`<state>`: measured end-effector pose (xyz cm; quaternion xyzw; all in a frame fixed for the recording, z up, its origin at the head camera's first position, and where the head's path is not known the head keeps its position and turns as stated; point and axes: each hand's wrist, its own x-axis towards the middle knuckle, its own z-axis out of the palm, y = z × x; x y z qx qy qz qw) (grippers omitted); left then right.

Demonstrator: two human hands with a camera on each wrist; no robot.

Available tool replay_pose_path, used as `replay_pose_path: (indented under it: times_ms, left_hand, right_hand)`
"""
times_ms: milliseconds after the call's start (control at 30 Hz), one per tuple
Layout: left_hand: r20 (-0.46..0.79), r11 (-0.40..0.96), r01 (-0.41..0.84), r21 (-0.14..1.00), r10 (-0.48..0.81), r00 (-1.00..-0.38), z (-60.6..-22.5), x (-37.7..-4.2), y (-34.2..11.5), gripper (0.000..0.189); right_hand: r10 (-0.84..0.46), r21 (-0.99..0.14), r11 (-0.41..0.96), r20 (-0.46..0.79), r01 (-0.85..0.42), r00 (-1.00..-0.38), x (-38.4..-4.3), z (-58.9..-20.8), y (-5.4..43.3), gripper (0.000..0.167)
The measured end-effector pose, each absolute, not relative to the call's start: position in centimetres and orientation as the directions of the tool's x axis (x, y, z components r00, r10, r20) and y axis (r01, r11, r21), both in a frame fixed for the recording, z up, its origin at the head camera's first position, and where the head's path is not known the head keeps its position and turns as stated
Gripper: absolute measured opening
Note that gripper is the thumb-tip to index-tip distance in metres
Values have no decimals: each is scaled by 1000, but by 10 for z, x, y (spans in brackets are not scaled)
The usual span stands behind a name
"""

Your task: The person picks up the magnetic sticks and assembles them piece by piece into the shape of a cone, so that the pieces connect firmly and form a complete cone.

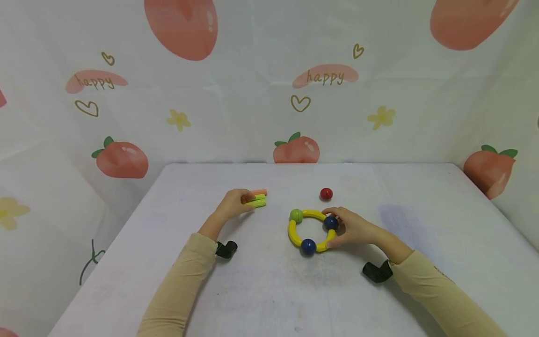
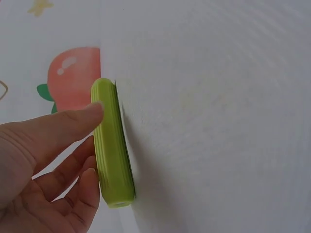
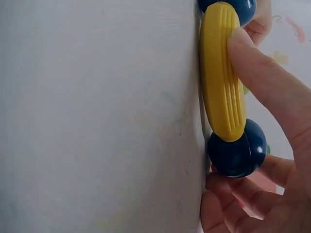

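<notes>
A ring of curved yellow rods (image 1: pixel 292 232) joined by a green ball (image 1: pixel 296 215) and two dark blue balls (image 1: pixel 309 247) lies on the table. My right hand (image 1: pixel 355 229) grips its right side: the thumb presses a ribbed yellow rod (image 3: pixel 223 73), and the fingers curl behind a dark blue ball (image 3: pixel 237 153). Farther left, my left hand (image 1: pixel 234 202) pinches a ribbed light-green rod (image 2: pixel 112 145) between thumb and fingers. Beside it in the head view lie a second green rod (image 1: pixel 260 197) and an orange rod (image 1: pixel 259 192), partly covered by the fingers.
A red ball (image 1: pixel 326 194) sits behind the ring on the white-covered table (image 1: pixel 261 290). Behind the table hangs a white cloth (image 1: pixel 244 93) printed with peaches, flowers and hearts. Black wrist cameras (image 1: pixel 226 250) stick out from both sleeves.
</notes>
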<state>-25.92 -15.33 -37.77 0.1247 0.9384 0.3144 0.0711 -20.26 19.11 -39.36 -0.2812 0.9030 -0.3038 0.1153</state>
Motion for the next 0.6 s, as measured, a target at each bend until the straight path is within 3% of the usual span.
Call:
replay_pose_path:
  times_ms: [333, 600]
  left_hand:
    - [-103, 806, 178, 564, 283, -954, -377, -257, -151, 32]
    - [-99, 785, 172, 595, 284, -954, -376, -254, -148, 34]
  right_hand:
    - [-501, -597, 718, -85, -358, -861, -198, -389, 186, 82]
    - [-498, -563, 736, -76, -375, -864, -195, -385, 185, 83]
